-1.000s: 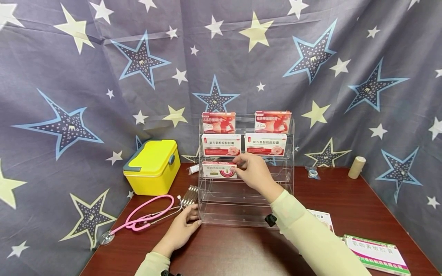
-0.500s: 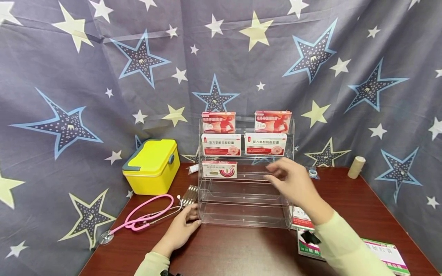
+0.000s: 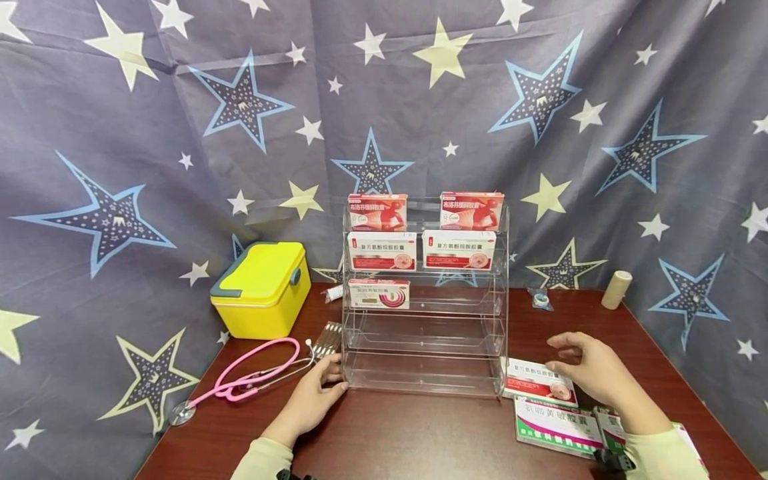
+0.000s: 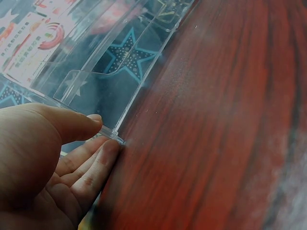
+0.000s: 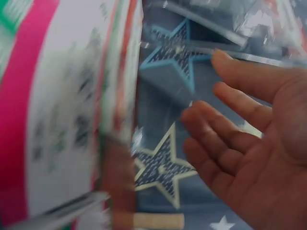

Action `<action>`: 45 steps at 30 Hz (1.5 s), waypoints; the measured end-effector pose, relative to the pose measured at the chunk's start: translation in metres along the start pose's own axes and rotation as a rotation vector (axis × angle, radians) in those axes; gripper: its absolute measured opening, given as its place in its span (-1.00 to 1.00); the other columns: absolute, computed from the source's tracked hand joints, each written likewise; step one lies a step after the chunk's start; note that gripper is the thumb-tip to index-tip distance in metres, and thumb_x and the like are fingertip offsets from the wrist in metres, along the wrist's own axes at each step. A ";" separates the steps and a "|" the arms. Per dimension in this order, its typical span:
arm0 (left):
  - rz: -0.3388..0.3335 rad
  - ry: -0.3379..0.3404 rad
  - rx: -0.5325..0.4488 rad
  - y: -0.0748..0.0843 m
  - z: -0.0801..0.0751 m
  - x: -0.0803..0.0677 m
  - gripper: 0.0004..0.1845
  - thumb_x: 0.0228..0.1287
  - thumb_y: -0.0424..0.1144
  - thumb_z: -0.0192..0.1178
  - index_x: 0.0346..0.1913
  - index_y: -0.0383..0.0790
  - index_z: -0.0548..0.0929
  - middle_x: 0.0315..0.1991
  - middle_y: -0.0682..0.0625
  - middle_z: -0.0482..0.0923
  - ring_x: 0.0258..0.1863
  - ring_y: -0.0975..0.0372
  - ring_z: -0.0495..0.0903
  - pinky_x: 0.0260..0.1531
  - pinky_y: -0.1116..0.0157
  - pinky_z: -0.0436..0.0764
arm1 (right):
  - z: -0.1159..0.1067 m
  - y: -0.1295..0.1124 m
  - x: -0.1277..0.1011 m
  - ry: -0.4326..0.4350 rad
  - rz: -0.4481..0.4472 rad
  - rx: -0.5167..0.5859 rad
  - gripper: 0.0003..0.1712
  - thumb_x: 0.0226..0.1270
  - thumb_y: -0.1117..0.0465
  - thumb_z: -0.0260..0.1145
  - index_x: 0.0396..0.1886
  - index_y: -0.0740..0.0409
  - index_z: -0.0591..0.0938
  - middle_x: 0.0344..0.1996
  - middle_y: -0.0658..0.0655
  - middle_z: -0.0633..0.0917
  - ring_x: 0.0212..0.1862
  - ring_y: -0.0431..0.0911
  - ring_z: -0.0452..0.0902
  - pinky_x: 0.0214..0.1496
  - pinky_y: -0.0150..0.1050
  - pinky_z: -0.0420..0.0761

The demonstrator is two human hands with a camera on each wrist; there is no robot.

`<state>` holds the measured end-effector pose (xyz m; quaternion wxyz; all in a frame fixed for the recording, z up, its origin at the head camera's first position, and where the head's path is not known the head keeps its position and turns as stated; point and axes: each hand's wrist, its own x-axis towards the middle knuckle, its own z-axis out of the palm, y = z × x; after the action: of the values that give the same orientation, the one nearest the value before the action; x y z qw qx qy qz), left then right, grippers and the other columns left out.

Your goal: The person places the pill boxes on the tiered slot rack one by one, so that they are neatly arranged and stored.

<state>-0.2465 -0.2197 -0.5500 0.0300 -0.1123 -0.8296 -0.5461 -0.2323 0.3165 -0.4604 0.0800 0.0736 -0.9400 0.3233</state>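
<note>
A clear acrylic display rack [image 3: 423,383] with stepped shelves stands on the table. Two red-and-white medicine boxes [image 3: 471,211] fill its top tier, and two white-and-red boxes [image 3: 459,251] sit on the tier below. One white medicine box [image 3: 379,295] with a pink curved mark is at the left of the third tier. My left hand [image 3: 312,395] pinches the rack's lower left corner, thumb and fingers on its edge [image 4: 112,134]. To the right, my right hand [image 3: 591,370] hovers over a white-and-red medicine box [image 3: 537,381], fingers relaxed, holding nothing.
Green-and-white medicine boxes [image 3: 555,427] lie at the front right, partly behind the right wrist. On the left are a yellow case [image 3: 258,293], a pink stethoscope [image 3: 231,387] and ampoules [image 3: 327,339]. A tape roll [image 3: 541,300] and a beige bandage roll [image 3: 617,290] stand behind.
My right hand has let go of the box on the third tier and moved right and down to the loose boxes. The left hand stays at the rack's corner.
</note>
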 end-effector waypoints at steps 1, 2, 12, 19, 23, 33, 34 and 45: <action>-0.001 -0.002 0.000 0.001 0.000 0.000 -0.45 0.35 -0.46 0.39 0.35 -0.19 0.52 0.00 -0.14 0.68 0.08 0.01 0.68 0.00 0.29 0.68 | 0.000 0.006 0.000 -0.035 0.012 0.002 -0.47 0.20 0.18 0.63 0.11 0.29 0.69 0.03 0.36 0.71 0.01 0.24 0.70 -0.01 0.19 0.70; -0.002 -0.004 -0.002 0.001 0.000 -0.001 -0.45 0.35 -0.46 0.39 0.36 -0.19 0.52 0.00 -0.13 0.68 0.08 0.01 0.68 0.00 0.30 0.68 | 0.001 0.011 0.001 -0.069 0.019 0.003 -0.45 0.19 0.19 0.63 0.12 0.32 0.68 0.05 0.39 0.71 0.02 0.26 0.69 0.00 0.20 0.69; -0.002 -0.006 -0.004 0.004 0.000 -0.002 -0.46 0.36 -0.45 0.38 0.35 -0.19 0.52 0.01 -0.17 0.67 0.09 -0.01 0.68 -0.01 0.33 0.66 | 0.003 0.036 0.005 -0.281 0.093 -0.006 -0.23 0.05 0.09 0.71 0.20 0.36 0.63 0.07 0.34 0.71 0.06 0.24 0.65 0.08 0.24 0.65; 0.003 -0.001 -0.010 0.004 0.000 -0.002 -0.46 0.35 -0.46 0.38 0.35 -0.20 0.52 0.00 -0.16 0.67 0.08 -0.01 0.68 -0.01 0.31 0.67 | 0.006 0.041 0.003 -0.300 0.071 -0.031 -0.31 0.09 0.12 0.69 0.17 0.34 0.66 0.00 0.23 0.72 0.00 0.13 0.64 0.08 0.23 0.64; 0.001 -0.003 -0.010 0.004 0.000 -0.002 -0.45 0.35 -0.46 0.38 0.36 -0.22 0.51 0.00 -0.16 0.67 0.08 -0.01 0.68 0.00 0.32 0.67 | 0.007 0.042 0.003 -0.295 0.074 -0.038 -0.35 0.11 0.15 0.68 0.16 0.32 0.67 -0.02 0.19 0.73 -0.02 0.10 0.64 0.06 0.20 0.65; 0.003 -0.007 -0.017 0.005 0.000 -0.001 -0.44 0.35 -0.47 0.37 0.37 -0.26 0.50 0.01 -0.19 0.67 0.09 -0.03 0.67 0.00 0.30 0.67 | 0.003 0.039 0.001 -0.217 0.074 -0.092 -0.35 0.02 0.18 0.72 0.11 0.27 0.67 -0.01 0.24 0.71 -0.01 0.18 0.63 0.00 0.22 0.64; 0.004 -0.006 -0.017 0.005 0.000 -0.001 -0.45 0.35 -0.48 0.37 0.37 -0.26 0.50 0.01 -0.19 0.67 0.09 -0.03 0.67 0.00 0.30 0.67 | 0.003 0.039 0.001 -0.207 0.071 -0.104 -0.34 0.01 0.17 0.72 0.11 0.26 0.67 -0.02 0.24 0.71 -0.02 0.17 0.63 -0.01 0.21 0.64; 0.024 -0.010 -0.060 0.010 0.000 -0.004 -0.46 0.36 -0.47 0.37 0.36 -0.29 0.50 0.02 -0.22 0.68 0.09 -0.08 0.67 0.00 0.22 0.69 | -0.004 0.044 -0.002 -0.107 0.042 -0.182 -0.28 0.01 0.14 0.73 0.17 0.30 0.68 -0.03 0.36 0.66 -0.14 0.12 0.61 -0.14 0.16 0.62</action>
<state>-0.2406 -0.2165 -0.5417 0.0288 -0.1258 -0.8115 -0.5699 -0.2383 0.3536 -0.4840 0.0292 0.0637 -0.9698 0.2338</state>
